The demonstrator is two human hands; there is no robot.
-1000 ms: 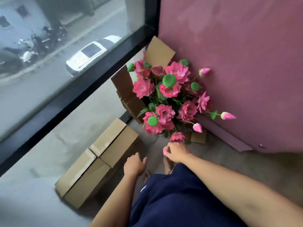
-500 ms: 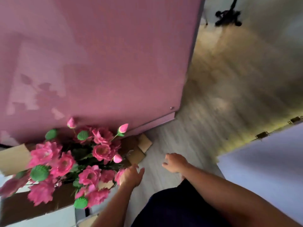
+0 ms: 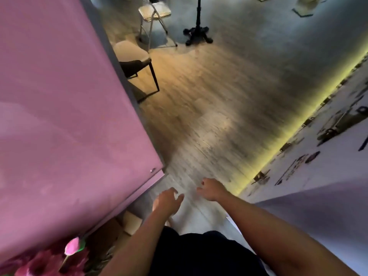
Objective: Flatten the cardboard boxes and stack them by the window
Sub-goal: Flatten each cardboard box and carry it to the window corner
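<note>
Head view: empty hands (image 3: 189, 195) outstretched

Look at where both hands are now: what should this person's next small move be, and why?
Probably step forward along the wooden floor to look for more boxes. The left hand and right hand both hang free, holding nothing, and only a scrap of cardboard beside the pink flowers shows here.

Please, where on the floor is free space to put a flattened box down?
The wood floor lies bare between the pink panel and the lit wall, ahead of both hands. It is crowded at lower left, around the flowers, and far ahead by the chairs.
</note>
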